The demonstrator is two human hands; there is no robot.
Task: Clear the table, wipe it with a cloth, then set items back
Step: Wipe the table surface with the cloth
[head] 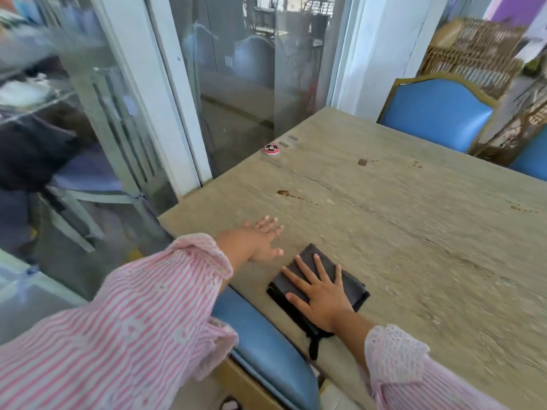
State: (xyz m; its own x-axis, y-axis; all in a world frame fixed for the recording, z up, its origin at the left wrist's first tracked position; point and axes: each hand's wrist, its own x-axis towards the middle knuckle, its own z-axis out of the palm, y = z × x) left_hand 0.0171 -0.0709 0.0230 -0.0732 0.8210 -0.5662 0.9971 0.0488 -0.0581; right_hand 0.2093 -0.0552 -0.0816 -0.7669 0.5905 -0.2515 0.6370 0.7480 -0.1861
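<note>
A folded dark grey cloth (349,281) lies on the beige stone-look table (414,226) near its front left corner. My right hand (321,292) presses flat on the cloth with fingers spread and straight. My left hand (260,238) rests flat on the bare tabletop just left of the cloth, fingers spread. Brown stains (284,193) and a dark spot (362,162) mark the table further out.
A small round red and white button (271,149) sits at the table's left edge near the glass wall (231,84). A blue padded chair (266,341) stands under my arms. Another blue chair (435,110) is at the far side.
</note>
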